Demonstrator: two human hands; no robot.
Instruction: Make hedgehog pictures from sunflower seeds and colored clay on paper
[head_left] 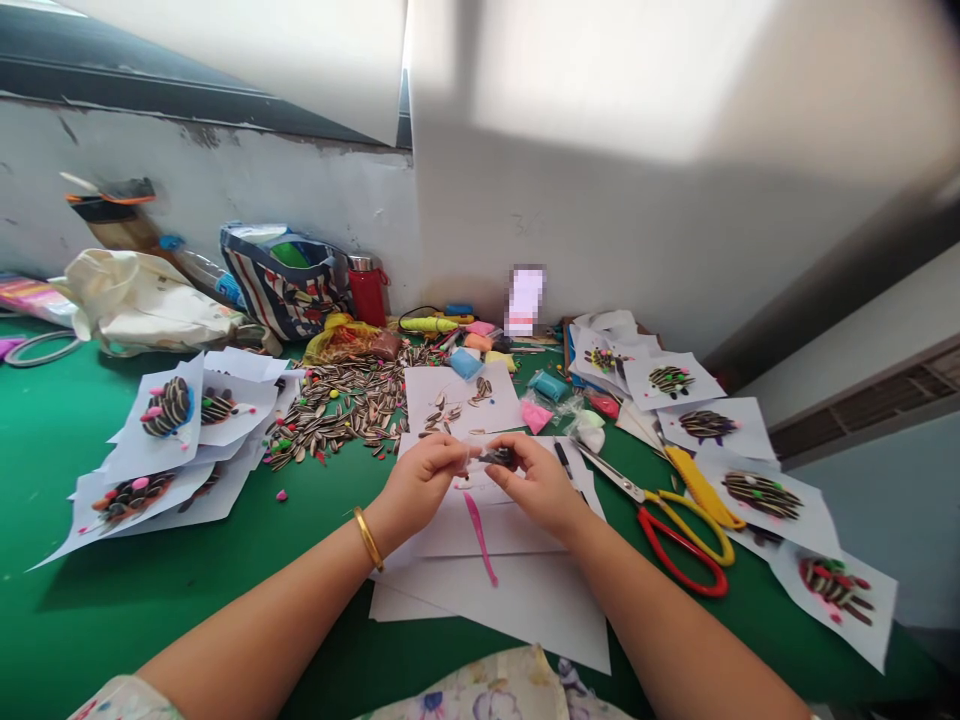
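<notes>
Above the white paper (442, 535), both hands meet at a small dark lump (501, 457), perhaps clay in clear wrap; its kind is not plain. My right hand (544, 485) is closed around the lump with thumb and fingers. The fingertips of my left hand (427, 480) are pinched together at the lump's left end, on something pale and small that I cannot make out. Just below the hands a pink plastic modelling tool (481, 540) lies on the paper. Behind them sits a sheet (502, 405) with sunflower seeds on it.
Loose sunflower seeds (352, 400) are heaped at left centre. Scissors (637, 493) with red and yellow handles lie right, beside a yellow cutter (701, 485). Seed-decorated papers (169, 450) stack at left; more cards (765, 495) line the right. Clay packs (547, 386) and a phone (525, 300) stand behind.
</notes>
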